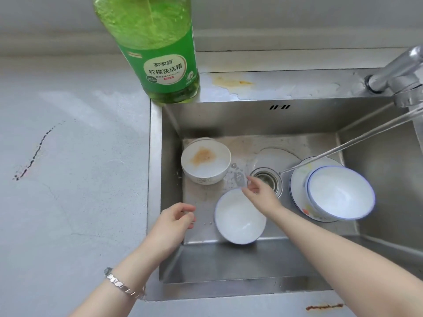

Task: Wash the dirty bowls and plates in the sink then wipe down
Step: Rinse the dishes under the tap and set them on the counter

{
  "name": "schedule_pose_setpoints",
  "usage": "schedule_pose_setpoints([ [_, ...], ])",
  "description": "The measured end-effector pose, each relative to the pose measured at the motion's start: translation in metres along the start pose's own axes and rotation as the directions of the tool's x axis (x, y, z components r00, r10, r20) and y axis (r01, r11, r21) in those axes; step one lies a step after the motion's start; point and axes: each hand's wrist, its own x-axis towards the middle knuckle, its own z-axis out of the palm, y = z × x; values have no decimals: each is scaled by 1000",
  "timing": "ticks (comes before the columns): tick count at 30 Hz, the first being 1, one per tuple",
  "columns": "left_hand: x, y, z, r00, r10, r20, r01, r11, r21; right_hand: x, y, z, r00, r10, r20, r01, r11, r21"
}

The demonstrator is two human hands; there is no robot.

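Note:
A steel sink (251, 120) holds three bowls and a plate. A white bowl with an orange-brown stain (205, 163) sits at the back left. A blue-rimmed white bowl (238, 219) lies tilted near the front. My right hand (259, 193) is at its far rim, fingers pinched there. My left hand (177, 219) hovers to the left of that bowl, fingers loosely curled and holding nothing. Another blue-rimmed bowl (340, 193) rests on a patterned plate (297, 179) at the right. Water runs from the faucet (398, 76) onto that plate's edge near the drain (266, 178).
A large green dish soap bottle (160, 53) stands on the sink's back left corner. A yellowish stain (231, 82) and water puddles mark the back ledge. The grey countertop (68, 156) at the left has a dark streak (34, 154).

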Motion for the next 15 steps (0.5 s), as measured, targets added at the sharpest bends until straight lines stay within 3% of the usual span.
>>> schedule_pose_setpoints([
  [3, 0, 0, 2, 1000, 4, 29, -5, 1000, 26, 12, -44, 12, 998, 56, -1, -54, 979, 197],
  [5, 0, 1, 3, 999, 16, 43, -18, 999, 38, 18, -66, 19, 977, 173, 127, -205, 928, 311],
  [7, 2, 2, 3, 999, 26, 43, -28, 999, 46, 21, -79, 27, 951, 217, 220, -279, 907, 314],
  [15, 4, 13, 1, 999, 26, 35, -27, 999, 38, 4, -90, 31, 971, 226, 81, -239, 874, 423],
])
